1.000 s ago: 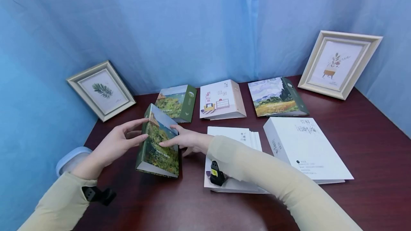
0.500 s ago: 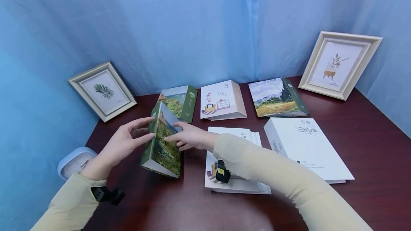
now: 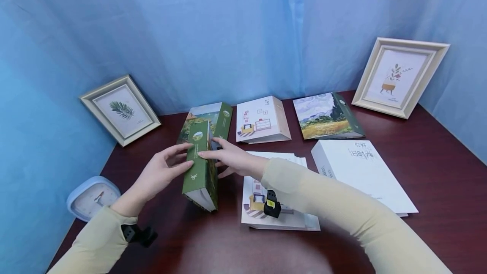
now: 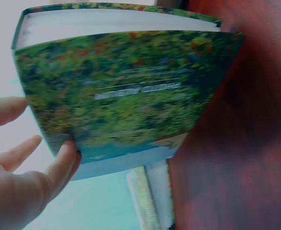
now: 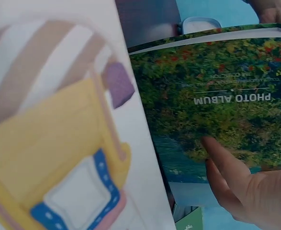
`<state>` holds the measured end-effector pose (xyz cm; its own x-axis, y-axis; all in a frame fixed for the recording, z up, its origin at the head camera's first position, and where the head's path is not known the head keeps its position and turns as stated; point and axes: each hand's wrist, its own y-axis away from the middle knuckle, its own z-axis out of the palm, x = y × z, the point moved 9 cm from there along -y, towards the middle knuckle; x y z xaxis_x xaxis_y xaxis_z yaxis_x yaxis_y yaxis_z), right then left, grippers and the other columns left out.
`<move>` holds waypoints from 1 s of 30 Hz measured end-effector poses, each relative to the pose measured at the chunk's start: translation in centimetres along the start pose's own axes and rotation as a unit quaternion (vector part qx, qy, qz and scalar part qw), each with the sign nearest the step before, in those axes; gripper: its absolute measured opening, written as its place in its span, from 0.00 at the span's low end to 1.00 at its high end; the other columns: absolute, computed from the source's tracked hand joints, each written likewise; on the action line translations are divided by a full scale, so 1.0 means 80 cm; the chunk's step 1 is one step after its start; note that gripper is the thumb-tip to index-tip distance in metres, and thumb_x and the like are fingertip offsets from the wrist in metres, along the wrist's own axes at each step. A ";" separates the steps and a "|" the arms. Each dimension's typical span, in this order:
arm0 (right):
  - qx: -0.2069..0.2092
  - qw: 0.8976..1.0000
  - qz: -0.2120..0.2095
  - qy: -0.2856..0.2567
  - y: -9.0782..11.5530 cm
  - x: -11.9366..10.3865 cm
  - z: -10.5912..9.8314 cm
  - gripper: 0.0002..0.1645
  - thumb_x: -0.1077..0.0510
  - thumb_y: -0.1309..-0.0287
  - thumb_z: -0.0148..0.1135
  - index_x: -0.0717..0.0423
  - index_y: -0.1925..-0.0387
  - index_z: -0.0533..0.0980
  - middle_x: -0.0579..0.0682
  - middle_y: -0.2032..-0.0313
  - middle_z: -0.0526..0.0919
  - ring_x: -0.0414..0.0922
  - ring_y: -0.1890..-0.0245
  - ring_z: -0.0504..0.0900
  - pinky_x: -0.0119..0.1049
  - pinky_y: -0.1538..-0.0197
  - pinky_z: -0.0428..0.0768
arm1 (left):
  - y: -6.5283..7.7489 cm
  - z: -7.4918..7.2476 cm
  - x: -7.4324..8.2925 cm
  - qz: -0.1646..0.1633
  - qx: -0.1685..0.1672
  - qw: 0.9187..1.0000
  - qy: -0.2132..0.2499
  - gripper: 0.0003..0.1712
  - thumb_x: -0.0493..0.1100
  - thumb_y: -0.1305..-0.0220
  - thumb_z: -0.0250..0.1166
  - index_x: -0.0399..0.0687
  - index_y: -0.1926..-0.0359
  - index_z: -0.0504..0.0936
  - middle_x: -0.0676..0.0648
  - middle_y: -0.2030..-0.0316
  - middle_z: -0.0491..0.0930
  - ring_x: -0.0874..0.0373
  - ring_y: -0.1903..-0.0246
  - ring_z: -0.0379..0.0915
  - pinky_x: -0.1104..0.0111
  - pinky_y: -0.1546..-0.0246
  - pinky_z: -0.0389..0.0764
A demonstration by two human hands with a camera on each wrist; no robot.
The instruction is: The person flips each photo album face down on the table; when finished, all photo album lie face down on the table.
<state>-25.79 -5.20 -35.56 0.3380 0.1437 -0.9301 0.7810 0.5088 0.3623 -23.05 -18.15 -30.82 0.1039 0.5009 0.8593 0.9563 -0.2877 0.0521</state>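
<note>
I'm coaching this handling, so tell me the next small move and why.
Perhaps tip the album rightward: its spine faces up in the head view, while the similar album behind lies with its spine on the right; the left hand and right hand hold opposite sides.

High forward-down head view, close wrist views, album in all.

PHOTO ALBUM read upside down

Your right-wrist view gave PHOTO ALBUM in white capitals on the held album, with THE COLLECTION in finer print. Characters on the thick white album were too blurred for you to read.
</note>
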 end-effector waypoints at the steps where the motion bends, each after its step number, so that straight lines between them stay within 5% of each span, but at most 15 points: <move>1: 0.000 1.000 0.001 0.000 0.000 0.001 0.000 0.48 0.47 0.37 0.58 0.47 0.25 0.43 0.57 0.29 0.53 0.61 0.34 0.63 0.56 0.46 0.76 | 0.001 0.002 -0.004 -0.002 -0.001 1.000 0.004 0.30 0.42 0.34 0.60 0.42 0.33 0.64 0.37 0.34 0.64 0.42 0.38 0.67 0.66 0.54 0.80; 9: 0.003 1.000 -0.006 -0.004 0.003 0.004 -0.001 0.49 0.47 0.38 0.59 0.44 0.25 0.41 0.58 0.28 0.49 0.62 0.34 0.63 0.56 0.48 0.78 | 0.011 0.029 -0.035 0.000 -0.058 0.992 0.109 0.35 0.46 0.29 0.53 0.51 0.26 0.49 0.35 0.31 0.54 0.53 0.41 0.68 0.67 0.57 0.81; 12: 0.007 1.000 -0.013 -0.003 0.005 0.003 -0.001 0.49 0.48 0.37 0.59 0.40 0.25 0.41 0.57 0.27 0.47 0.64 0.35 0.63 0.55 0.51 0.79 | 0.017 0.036 -0.038 0.036 -0.082 0.989 0.116 0.38 0.45 0.28 0.53 0.53 0.25 0.44 0.32 0.30 0.50 0.45 0.38 0.63 0.70 0.54 0.79; 14: 0.010 1.000 -0.018 0.001 0.007 0.000 -0.001 0.48 0.50 0.37 0.58 0.37 0.25 0.41 0.59 0.27 0.47 0.65 0.36 0.65 0.55 0.53 0.80 | 0.020 0.039 -0.039 0.067 -0.095 0.985 0.130 0.40 0.45 0.29 0.54 0.53 0.25 0.42 0.30 0.30 0.49 0.48 0.37 0.64 0.72 0.53 0.77; 19: 0.009 1.000 -0.013 -0.010 0.014 -0.004 0.007 0.47 0.55 0.34 0.55 0.35 0.26 0.38 0.64 0.32 0.56 0.64 0.44 0.74 0.52 0.57 0.82 | 0.026 0.047 -0.039 0.130 -0.134 0.961 0.206 0.52 0.52 0.37 0.64 0.51 0.25 0.40 0.29 0.31 0.47 0.68 0.41 0.67 0.74 0.47 0.74; 23: 0.003 0.999 -0.006 -0.041 0.017 -0.004 0.011 0.47 0.58 0.32 0.52 0.35 0.26 0.35 0.65 0.35 0.59 0.63 0.50 0.79 0.52 0.58 0.82 | 0.028 0.054 -0.036 0.145 -0.161 0.946 0.242 0.54 0.41 0.41 0.67 0.52 0.25 0.39 0.41 0.31 0.51 0.65 0.41 0.68 0.72 0.48 0.76; 27: 0.006 0.998 -0.009 -0.059 0.018 -0.005 0.011 0.47 0.60 0.31 0.50 0.37 0.26 0.34 0.66 0.37 0.62 0.64 0.50 0.79 0.54 0.56 0.81 | 0.027 0.051 -0.031 0.158 -0.145 0.950 0.228 0.50 0.28 0.42 0.63 0.51 0.26 0.45 0.56 0.35 0.60 0.64 0.44 0.71 0.71 0.52 0.78; 30: 0.010 0.997 -0.019 -0.076 0.018 -0.006 0.012 0.46 0.63 0.31 0.49 0.39 0.25 0.33 0.67 0.38 0.64 0.64 0.51 0.79 0.54 0.55 0.81 | 0.029 0.044 -0.028 0.159 -0.130 0.960 0.192 0.45 0.25 0.41 0.60 0.47 0.27 0.49 0.57 0.37 0.63 0.64 0.46 0.72 0.71 0.54 0.79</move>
<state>-24.32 -5.35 -34.51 0.3821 -0.0059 -0.9241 0.8050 0.4933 0.3297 -20.10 -17.06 -34.39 0.2233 0.0296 0.9743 0.7876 -0.5944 -0.1624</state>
